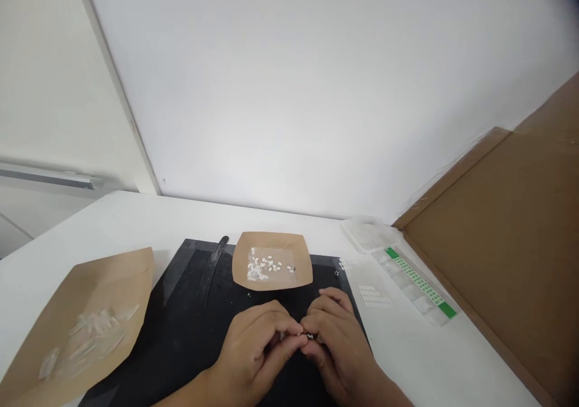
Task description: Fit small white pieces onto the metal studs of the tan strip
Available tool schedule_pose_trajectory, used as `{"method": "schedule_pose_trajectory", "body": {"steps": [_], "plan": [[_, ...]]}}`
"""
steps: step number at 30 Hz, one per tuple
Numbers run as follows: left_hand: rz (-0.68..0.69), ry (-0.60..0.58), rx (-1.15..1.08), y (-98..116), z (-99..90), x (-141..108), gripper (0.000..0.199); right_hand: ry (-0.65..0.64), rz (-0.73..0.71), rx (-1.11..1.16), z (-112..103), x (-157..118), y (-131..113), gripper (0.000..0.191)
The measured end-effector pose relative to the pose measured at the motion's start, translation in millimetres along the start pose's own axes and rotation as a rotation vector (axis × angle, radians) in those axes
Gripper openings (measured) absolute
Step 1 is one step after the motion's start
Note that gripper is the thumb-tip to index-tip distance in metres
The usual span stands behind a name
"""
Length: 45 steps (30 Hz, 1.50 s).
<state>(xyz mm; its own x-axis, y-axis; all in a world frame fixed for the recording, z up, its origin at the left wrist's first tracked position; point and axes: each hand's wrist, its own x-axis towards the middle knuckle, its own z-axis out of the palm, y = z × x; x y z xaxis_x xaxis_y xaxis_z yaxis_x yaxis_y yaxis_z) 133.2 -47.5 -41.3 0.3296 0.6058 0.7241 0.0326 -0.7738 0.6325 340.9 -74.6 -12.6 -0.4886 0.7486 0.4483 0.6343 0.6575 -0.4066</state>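
My left hand (256,347) and my right hand (337,347) meet over a black mat (194,334), fingertips almost touching. Both are closed in a pinch around something tiny between them; a dark, shiny bit shows at the right fingers, and a clear glint shows by the left thumb. Its kind is mostly hidden by the fingers. Just beyond them stands a small brown paper tray (272,239), holding a clear sheet with many small white oval pieces (260,266). A dark, narrow strip-like tool (212,274) lies on the mat to the left.
At the left, a larger paper tray (131,268) holds clear plastic slivers. On the white table (434,359) at right are rows of small white pieces (375,296), a green-and-white strip in clear plastic (420,283) and a translucent white packet (368,235). A brown cardboard panel (506,232) borders the right.
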Motion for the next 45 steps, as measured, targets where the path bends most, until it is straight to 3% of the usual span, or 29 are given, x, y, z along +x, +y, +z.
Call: {"method": "schedule_pose_trajectory", "body": {"steps": [5, 8, 15, 18, 22, 26, 35, 39, 45], "plan": [[-0.011, -0.057, -0.052, 3.5, 0.3, -4.9, 0.012, 0.131, -0.037, -0.087, -1.1, 1.1, -5.5, 0.040], [0.017, -0.074, -0.041, 5.2, -2.3, -4.2, 0.014, 0.132, -0.079, -0.063, -2.3, 2.0, -9.3, 0.035], [-0.004, -0.008, -0.042, 13.9, -4.2, 1.4, 0.008, 0.236, -0.051, -0.157, -0.3, -8.6, -8.7, 0.028], [-0.038, 0.020, -0.055, 15.3, -3.2, 1.7, 0.003, 0.273, -0.101, -0.176, -0.9, -8.4, -10.3, 0.018], [-0.044, 0.057, -0.066, 15.4, 0.3, 0.7, 0.006, 0.252, -0.135, -0.159, 0.8, -2.9, -12.6, 0.018], [-0.058, 0.075, -0.067, 15.3, 3.5, 0.0, 0.011, 0.253, -0.076, -0.147, 9.3, -1.0, -10.4, 0.027], [-0.208, -0.011, -0.120, 8.6, 5.3, -1.9, 0.023, 0.188, -0.031, -0.055, 11.8, -3.3, -5.9, 0.026], [-0.238, 0.013, -0.126, 6.5, 5.1, -1.8, 0.023, 0.190, -0.009, -0.030, 11.6, -4.0, -2.6, 0.027], [-0.230, 0.014, -0.096, 4.1, 1.4, 1.3, 0.022, 0.159, -0.022, 0.041, 13.8, -4.3, -1.6, 0.044]]}}
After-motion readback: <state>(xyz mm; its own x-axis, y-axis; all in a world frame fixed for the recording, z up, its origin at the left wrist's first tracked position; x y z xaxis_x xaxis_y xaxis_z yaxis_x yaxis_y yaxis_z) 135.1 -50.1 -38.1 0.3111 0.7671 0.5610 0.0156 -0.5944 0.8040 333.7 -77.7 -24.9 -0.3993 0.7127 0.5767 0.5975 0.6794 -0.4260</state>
